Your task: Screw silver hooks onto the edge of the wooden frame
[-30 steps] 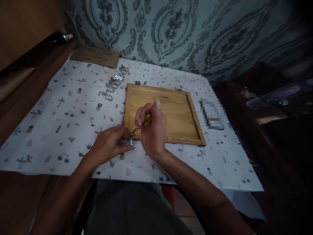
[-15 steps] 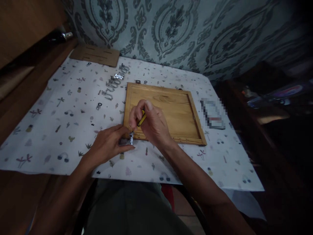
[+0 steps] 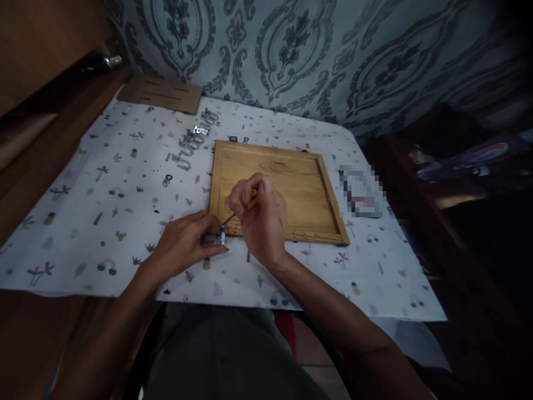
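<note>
A shallow wooden box or framed panel (image 3: 287, 183) lies on the table, its raised rim facing up. My right hand (image 3: 264, 219) is closed round the yellow handle of a screwdriver (image 3: 252, 201). The screwdriver's thin shaft slants down to the left, its tip at a small shiny metal fitting (image 3: 222, 238) by the panel's near left corner. My left hand (image 3: 183, 244) holds the fitting between thumb and fingers against the panel's near edge. The fingers partly cover the fitting, so its exact kind cannot be made out.
Several similar metal fittings (image 3: 191, 143) lie in a row left of the panel, with a small dark metal piece (image 3: 167, 180) nearby. Slotted cardboard (image 3: 160, 94) lies at the back left. A blurred-out flat object (image 3: 361, 191) lies right of the panel. A patterned wall (image 3: 291, 50) stands behind.
My right hand has shifted slightly right and turned, so the screwdriver's shaft now shows reaching the metal fitting. My left hand keeps its place at the panel's corner.
</note>
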`<action>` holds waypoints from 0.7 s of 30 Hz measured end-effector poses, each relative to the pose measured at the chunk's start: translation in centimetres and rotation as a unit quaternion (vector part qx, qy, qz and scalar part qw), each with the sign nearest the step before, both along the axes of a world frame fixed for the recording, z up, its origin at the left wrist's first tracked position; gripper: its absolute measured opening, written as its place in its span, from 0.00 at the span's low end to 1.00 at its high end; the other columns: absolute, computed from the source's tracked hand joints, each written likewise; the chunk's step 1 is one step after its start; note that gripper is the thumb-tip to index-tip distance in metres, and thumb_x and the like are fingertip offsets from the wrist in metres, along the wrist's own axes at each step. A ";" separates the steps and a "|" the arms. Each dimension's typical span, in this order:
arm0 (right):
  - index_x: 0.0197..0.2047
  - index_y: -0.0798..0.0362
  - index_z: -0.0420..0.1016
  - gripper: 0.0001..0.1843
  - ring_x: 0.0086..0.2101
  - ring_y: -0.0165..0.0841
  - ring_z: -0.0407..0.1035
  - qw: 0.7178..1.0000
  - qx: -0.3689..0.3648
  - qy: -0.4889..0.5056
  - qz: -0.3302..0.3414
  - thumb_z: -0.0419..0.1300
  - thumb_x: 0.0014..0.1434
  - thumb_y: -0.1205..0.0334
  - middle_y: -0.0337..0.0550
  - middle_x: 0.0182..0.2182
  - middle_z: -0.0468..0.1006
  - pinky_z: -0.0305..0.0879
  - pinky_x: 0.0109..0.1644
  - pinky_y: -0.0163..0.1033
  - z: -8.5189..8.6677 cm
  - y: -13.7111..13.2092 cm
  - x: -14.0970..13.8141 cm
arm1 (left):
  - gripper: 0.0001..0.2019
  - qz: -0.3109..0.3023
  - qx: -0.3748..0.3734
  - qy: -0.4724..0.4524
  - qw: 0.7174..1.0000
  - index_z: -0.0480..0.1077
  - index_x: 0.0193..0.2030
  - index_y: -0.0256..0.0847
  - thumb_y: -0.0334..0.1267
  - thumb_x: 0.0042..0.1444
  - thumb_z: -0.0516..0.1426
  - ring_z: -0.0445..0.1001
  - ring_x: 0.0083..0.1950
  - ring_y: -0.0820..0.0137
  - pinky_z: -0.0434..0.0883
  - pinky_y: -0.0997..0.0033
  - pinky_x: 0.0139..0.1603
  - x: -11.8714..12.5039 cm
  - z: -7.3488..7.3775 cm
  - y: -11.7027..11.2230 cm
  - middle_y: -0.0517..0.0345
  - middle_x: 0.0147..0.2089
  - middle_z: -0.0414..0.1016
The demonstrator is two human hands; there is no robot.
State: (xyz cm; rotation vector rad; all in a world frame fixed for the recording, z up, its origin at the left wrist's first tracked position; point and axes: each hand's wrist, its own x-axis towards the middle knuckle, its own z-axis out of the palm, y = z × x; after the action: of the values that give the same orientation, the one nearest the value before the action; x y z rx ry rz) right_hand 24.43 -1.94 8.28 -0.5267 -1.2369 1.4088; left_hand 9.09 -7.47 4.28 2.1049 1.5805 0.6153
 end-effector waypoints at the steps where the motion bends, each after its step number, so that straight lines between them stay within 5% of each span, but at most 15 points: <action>1: 0.26 0.48 0.58 0.24 0.22 0.28 0.52 1.000 -0.010 0.011 -0.007 0.54 0.69 0.43 0.32 0.21 0.55 0.56 0.29 0.37 0.2 0.0 0.0 | 0.18 0.001 0.001 -0.002 1.000 0.72 0.43 0.42 0.53 0.57 0.67 0.74 0.34 0.68 0.64 0.70 0.33 0.0 0.0 0.0 0.62 0.36 0.75; 7: 0.24 0.49 0.58 0.21 0.19 0.26 0.45 0.997 -0.035 0.062 0.040 0.55 0.67 0.53 0.30 0.16 0.53 0.50 0.25 0.35 1.0 -0.2 0.2 | 0.20 0.003 0.013 -0.010 1.000 0.73 0.45 0.43 0.57 0.58 0.64 0.74 0.35 0.68 0.65 0.70 0.34 -0.1 -0.4 0.0 0.62 0.36 0.74; 21: 0.22 0.48 0.57 0.23 0.19 0.27 0.46 0.997 -0.047 0.029 0.045 0.56 0.65 0.47 0.30 0.16 0.53 0.50 0.26 0.37 0.4 -0.1 -0.1 | 0.19 -0.009 0.008 -0.011 1.000 0.72 0.46 0.43 0.55 0.59 0.64 0.74 0.34 0.68 0.65 0.69 0.33 -0.1 0.0 0.0 0.61 0.37 0.76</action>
State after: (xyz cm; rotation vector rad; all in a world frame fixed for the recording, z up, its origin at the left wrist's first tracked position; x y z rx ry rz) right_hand 24.32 -2.03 8.69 -0.4970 -1.1648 1.5529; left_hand 9.00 -7.48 4.32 2.1151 1.5490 0.6444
